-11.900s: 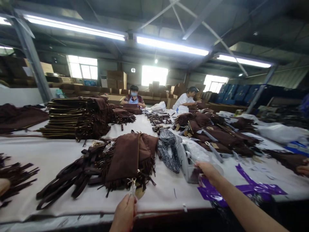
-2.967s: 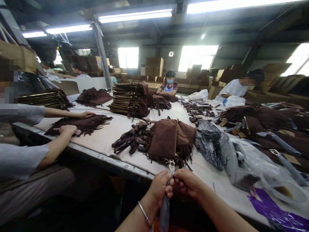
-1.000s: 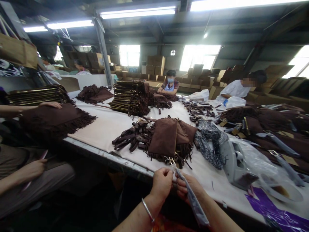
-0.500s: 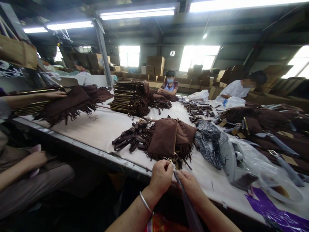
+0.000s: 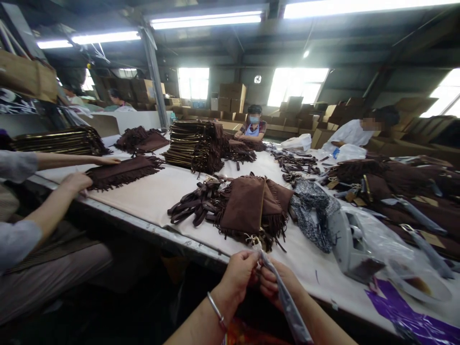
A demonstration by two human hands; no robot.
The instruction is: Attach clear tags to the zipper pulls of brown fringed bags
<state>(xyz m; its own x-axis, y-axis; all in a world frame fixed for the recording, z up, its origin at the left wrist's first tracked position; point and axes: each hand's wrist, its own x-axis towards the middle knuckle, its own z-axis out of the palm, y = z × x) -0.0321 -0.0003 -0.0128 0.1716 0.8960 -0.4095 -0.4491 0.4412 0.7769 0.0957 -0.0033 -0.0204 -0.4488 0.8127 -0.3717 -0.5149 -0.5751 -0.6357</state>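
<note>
A long grey strip (image 5: 287,299), like a strap in a thin plastic sleeve, runs from the table edge down toward my lap. My left hand (image 5: 235,278) is closed, pinching the strip near its upper end. Just to the right, my right hand (image 5: 282,282) has its fingers curled round the same strip. Past my fingertips, a metal clasp (image 5: 256,241) shows at the lower corner of a brown fringed bag (image 5: 240,203); whether the strip is attached there I cannot tell. Dark brown straps (image 5: 194,203) lie bunched left of that bag.
A white tape dispenser (image 5: 350,244) stands at right beside speckled cloth (image 5: 312,211) and purple plastic (image 5: 413,311). Tall stacked bags (image 5: 190,146) stand further back, with more bags (image 5: 388,187) at right. At left, a co-worker's hands (image 5: 77,184) handle a fringed bag (image 5: 122,172).
Both my hands have drawn slightly down and back from the bag, with the strip between them. The co-worker at left has laid a fringed bag flat and brought both hands to it.
</note>
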